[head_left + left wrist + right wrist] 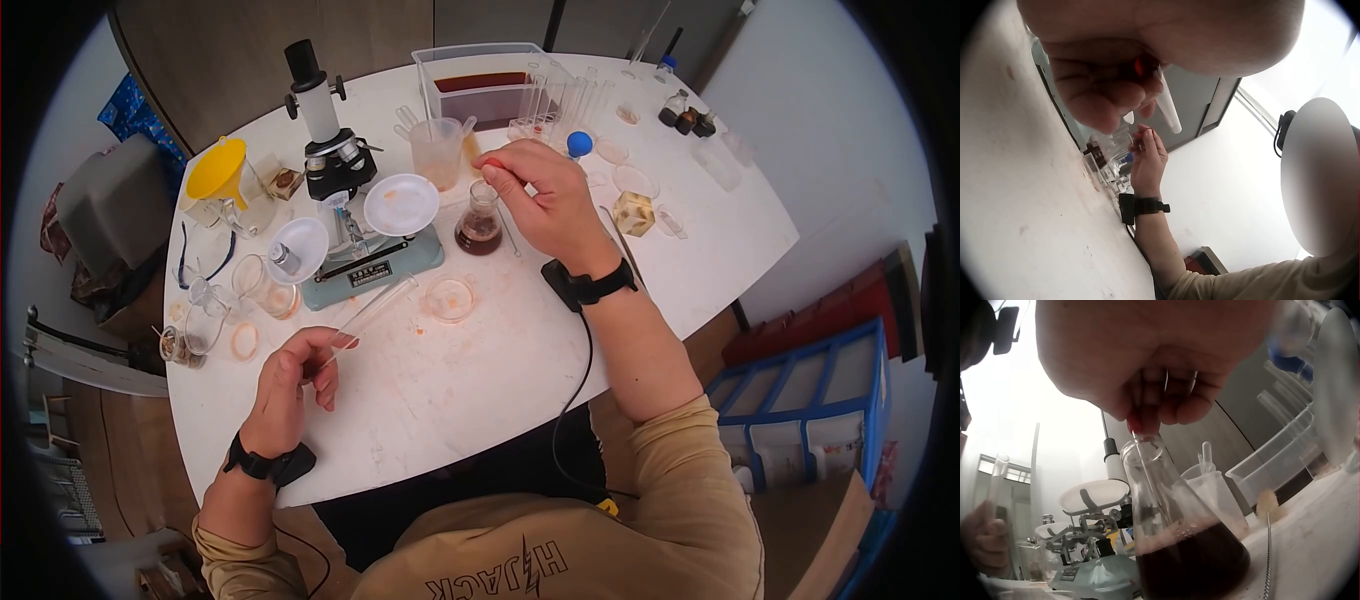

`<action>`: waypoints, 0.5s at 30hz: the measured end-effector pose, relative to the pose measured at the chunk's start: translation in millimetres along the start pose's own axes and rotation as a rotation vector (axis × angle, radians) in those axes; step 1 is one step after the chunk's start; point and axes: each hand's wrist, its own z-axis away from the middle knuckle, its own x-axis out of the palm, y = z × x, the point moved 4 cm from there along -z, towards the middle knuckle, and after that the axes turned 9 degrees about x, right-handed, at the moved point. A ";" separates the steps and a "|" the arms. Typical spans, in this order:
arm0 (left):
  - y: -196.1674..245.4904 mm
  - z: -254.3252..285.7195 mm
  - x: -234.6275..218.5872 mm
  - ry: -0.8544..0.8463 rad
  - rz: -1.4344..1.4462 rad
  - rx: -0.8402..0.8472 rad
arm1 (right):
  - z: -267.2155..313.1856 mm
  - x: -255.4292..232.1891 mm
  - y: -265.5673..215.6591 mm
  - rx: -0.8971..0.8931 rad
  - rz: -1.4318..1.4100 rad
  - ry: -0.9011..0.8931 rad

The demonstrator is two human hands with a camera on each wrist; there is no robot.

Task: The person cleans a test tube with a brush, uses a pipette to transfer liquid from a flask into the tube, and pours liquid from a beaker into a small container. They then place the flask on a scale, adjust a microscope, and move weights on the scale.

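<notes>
My left hand [290, 385] holds a clear glass test tube [380, 306] in its fingers, slanting up and away over the table, its open end up in the right wrist view. My right hand [548, 200] pinches the red rubber bulb [1136, 422] of a glass dropper. The dropper's tube [1152, 481] reaches down through the neck of a conical flask [1194, 562]. Dark red-brown liquid with froth along its top fills the flask's lower part. The flask stands on the table, just below the right hand. A glass dish [452, 299] lies between the two hands.
A balance [370, 270] with two white pans and a weight stands left of the flask, a microscope [325, 130] behind it. A plastic beaker [436, 155], a clear bin [485, 105] and test tubes sit at the back. Glassware and a yellow funnel [217, 170] fill the left side.
</notes>
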 end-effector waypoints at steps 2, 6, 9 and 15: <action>0.1 0.0 0.1 0.000 -0.001 -0.002 | 0.2 -0.1 0.0 0.002 0.000 0.000; -0.1 -0.2 0.2 0.000 -0.004 -0.002 | 0.2 0.5 -0.1 0.008 0.004 -0.002; 0.0 -0.2 0.3 0.001 -0.004 0.000 | 0.5 -0.1 0.1 0.021 0.021 -0.013; 0.6 -0.2 0.7 0.002 0.002 -0.005 | 1.2 1.3 0.7 0.042 0.018 -0.012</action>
